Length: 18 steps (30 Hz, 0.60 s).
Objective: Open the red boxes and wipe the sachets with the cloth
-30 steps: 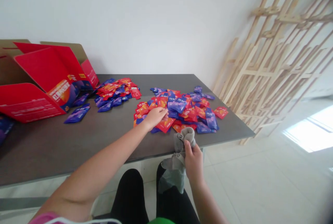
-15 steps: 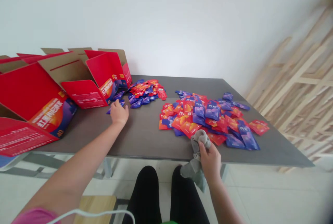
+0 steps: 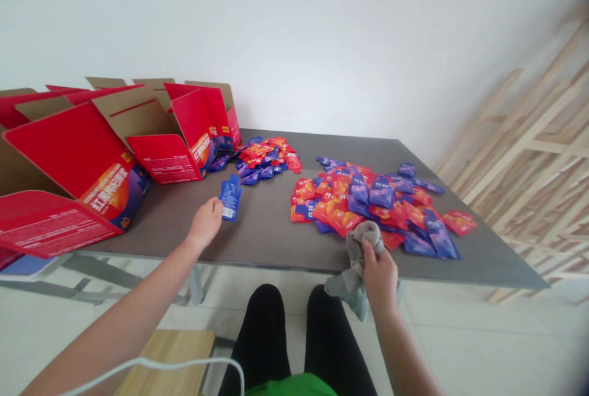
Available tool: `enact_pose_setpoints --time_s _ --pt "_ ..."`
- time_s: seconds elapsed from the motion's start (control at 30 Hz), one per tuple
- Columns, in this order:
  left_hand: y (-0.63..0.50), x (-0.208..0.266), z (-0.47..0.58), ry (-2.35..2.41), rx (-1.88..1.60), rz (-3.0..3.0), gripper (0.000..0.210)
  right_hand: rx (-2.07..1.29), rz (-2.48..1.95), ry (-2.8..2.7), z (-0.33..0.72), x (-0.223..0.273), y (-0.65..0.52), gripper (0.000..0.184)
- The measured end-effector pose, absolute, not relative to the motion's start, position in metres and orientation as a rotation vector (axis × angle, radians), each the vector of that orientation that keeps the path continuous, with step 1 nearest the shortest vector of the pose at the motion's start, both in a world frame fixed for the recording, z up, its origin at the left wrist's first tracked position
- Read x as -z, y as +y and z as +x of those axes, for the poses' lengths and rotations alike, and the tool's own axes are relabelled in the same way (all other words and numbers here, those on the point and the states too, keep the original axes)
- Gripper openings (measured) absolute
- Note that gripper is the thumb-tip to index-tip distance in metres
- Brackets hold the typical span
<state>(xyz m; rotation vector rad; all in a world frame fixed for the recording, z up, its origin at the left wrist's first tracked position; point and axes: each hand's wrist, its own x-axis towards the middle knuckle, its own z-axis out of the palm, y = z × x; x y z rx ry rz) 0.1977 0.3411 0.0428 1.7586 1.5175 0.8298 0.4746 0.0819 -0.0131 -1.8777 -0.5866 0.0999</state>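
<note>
Pinched in my left hand [image 3: 207, 221] is a blue pouch [image 3: 230, 197], raised above the tabletop with its narrow end up. My right hand [image 3: 380, 271] grips a grey cloth [image 3: 356, 261] at the table's front edge; the cloth's lower part hangs past that edge. Just beyond the cloth lies a wide heap of red and blue pouches [image 3: 363, 196]. A smaller heap of red and purple pouches [image 3: 264, 159] lies farther back, beyond the pouch in my left hand.
Red cardboard boxes [image 3: 161, 159] with raised flaps stand along the left side of the grey table [image 3: 267, 230]. A wooden stool [image 3: 163, 362] is below at left, and a white cable [image 3: 156, 362] crosses in front. Wooden frames [image 3: 534, 181] lean at the right.
My left hand has lifted a blue pouch off the table near the boxes and drawn it toward me. My right hand keeps its hold on the cloth. The view has shifted slightly.
</note>
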Motion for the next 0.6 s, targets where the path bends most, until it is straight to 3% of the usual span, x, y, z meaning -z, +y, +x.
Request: enact_pose_setpoints --time_s 0.1,0.2,0.37,0.53,0.6 --pt "0.268 -0.036 0.206 1.311 -0.828 1.618 0.037 -0.022 -1.732 -0.521 0.432 -0.006 0.073 0.045" --pt "0.202 -0.027 0.221 1.137 -0.783 1.49 0.039 -0.036 -1.503 -0.876 0.38 -0.02 0.07 0.032" --pt "0.14 -0.014 0.24 0.898 -0.76 1.3 0.031 -0.245 -1.477 -1.468 0.349 -0.02 0.079 0.033" --pt "0.125 -0.015 0.24 0.771 -0.609 1.383 0.035 -0.152 -1.684 -1.189 0.395 -0.016 0.079 0.029" --pt "0.124 -0.021 0.237 0.717 -0.598 1.425 0.038 -0.162 -1.783 -0.898 0.414 -0.019 0.077 0.035"
